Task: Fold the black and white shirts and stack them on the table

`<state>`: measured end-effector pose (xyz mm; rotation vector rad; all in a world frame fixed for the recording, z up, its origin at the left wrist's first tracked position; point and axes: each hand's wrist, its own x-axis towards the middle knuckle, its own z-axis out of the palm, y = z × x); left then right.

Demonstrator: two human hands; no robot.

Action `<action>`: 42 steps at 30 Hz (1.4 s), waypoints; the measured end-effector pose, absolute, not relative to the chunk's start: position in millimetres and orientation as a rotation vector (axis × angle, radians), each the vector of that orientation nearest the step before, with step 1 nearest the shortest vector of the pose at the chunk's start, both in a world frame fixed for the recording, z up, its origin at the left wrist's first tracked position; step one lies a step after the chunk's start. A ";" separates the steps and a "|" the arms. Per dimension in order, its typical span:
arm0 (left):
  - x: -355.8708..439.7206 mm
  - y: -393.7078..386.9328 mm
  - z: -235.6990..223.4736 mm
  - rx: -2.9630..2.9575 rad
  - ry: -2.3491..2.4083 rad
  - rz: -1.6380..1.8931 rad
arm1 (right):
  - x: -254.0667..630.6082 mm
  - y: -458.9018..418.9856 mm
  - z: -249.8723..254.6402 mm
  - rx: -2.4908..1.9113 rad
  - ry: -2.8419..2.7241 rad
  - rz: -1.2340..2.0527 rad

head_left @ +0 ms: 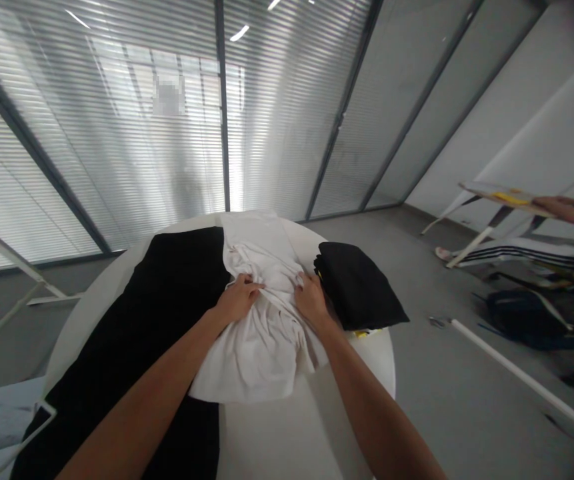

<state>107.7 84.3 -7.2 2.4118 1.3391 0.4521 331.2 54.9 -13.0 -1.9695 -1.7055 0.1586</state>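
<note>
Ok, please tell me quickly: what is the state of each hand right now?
Left hand: closed, holding a bunched fold of the white garment.
Right hand: closed, holding the same white garment.

cam: head-worn | faces: forward, down | range: close above left hand (pixel 237 299), right hand (pixel 311 301)

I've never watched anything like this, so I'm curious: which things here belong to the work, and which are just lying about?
Part of the work:
left hand
right hand
crumpled white garment

Seemingly just lying about:
folded black cloth
dark backpack
white pole
</note>
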 end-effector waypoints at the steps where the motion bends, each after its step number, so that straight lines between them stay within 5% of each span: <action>1: 110.4 86.3 -6.1 2.413 1.341 0.455 | 330.2 52.9 -13.8 -1.953 -1.707 0.147; 19: 67.5 86.3 25.2 2.447 1.493 0.421 | 340.3 37.2 5.1 -1.702 -1.561 0.934; 23: 63.4 90.1 19.6 2.409 1.770 0.488 | 338.2 36.6 4.2 -1.597 -1.677 0.953; 34: 85.6 77.1 -4.0 2.643 1.453 0.340 | 334.6 28.8 16.5 -2.094 -1.644 0.664; 42: 77.5 86.8 -2.5 2.586 1.617 0.390 | 328.8 29.5 11.3 -1.961 -1.737 0.636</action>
